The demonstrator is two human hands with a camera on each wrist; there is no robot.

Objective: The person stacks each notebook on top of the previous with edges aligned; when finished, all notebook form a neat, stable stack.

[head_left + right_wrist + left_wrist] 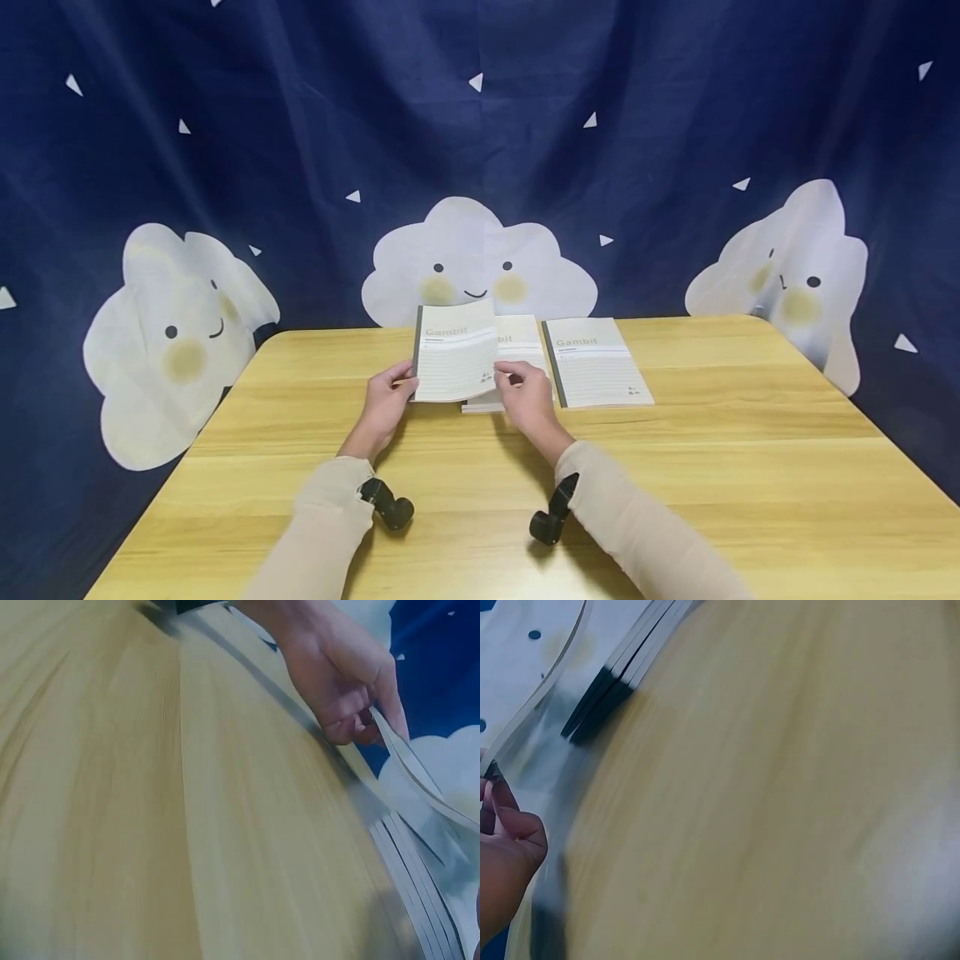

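A cream notebook [453,354] printed "Gambit", with a dark spine, is held slightly curved above the table by both hands. My left hand [382,408] pinches it low on the spine side. The right hand [528,404] grips its lower right edge between thumb and fingers. Behind and partly under it lies a pile of similar notebooks [527,335], mostly covered by the held one. In the left wrist view the dark spine ends of the pile [604,697] show below the raised notebook [544,688]. The right wrist view shows the bent notebook [421,780] in the right hand [341,671].
Another "Gambit" notebook [600,367] lies flat just right of the pile. The wooden table [480,517] reaches back to a dark blue curtain [480,150] with smiling clouds. A black wrist camera [551,517] sits at the right cuff, another [390,504] at the left.
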